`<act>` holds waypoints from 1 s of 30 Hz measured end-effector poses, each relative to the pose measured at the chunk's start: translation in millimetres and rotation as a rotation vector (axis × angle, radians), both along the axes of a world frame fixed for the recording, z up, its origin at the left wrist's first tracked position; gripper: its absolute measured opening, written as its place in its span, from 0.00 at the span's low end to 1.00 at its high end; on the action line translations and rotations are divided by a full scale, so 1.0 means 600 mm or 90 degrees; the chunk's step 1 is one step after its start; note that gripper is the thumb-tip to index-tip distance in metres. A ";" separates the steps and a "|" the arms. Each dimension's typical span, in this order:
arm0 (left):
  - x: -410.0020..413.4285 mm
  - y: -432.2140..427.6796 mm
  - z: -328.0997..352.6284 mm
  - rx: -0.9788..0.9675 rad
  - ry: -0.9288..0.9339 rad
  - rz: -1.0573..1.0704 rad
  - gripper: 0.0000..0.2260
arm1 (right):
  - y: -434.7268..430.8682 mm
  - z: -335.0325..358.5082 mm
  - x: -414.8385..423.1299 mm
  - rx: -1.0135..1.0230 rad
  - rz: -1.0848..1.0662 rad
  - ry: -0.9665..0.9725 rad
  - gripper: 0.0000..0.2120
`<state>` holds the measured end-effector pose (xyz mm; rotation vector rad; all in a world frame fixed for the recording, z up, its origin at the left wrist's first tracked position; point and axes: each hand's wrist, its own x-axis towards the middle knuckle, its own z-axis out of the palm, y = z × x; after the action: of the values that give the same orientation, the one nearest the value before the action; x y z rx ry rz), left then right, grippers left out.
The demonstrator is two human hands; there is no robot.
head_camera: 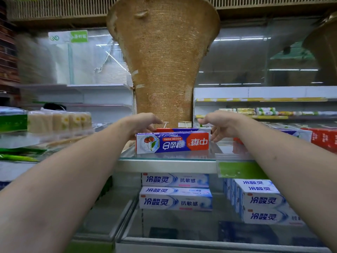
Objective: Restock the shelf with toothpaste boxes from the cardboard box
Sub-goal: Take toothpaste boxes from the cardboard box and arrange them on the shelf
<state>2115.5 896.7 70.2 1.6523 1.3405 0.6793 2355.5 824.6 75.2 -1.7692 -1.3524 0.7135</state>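
A blue, white and red toothpaste box (172,143) lies upside down along the front of the top glass shelf (164,158), with another box of the same kind (179,130) right behind it. My left hand (144,123) holds the left end of these boxes, its fingers curled behind the front one. At the right end is my right hand (218,126), with loosely straight fingers touching the box end and the thumb reaching over the top. The cardboard box is out of view.
White and blue toothpaste boxes (176,197) are stacked on the shelf below, with more at the right (262,201). Red boxes (324,138) stand on the top shelf at right, wrapped rolls (60,121) at left. A wide woven pillar (163,70) rises behind the shelf.
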 end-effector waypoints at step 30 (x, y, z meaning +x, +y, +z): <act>0.114 -0.117 0.063 0.453 0.079 0.032 0.18 | -0.067 0.003 0.006 0.275 -0.001 0.109 0.20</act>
<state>2184.2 826.2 107.9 2.2478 1.3070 1.1948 2358.9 784.1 76.8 -1.3370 -1.2755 0.5105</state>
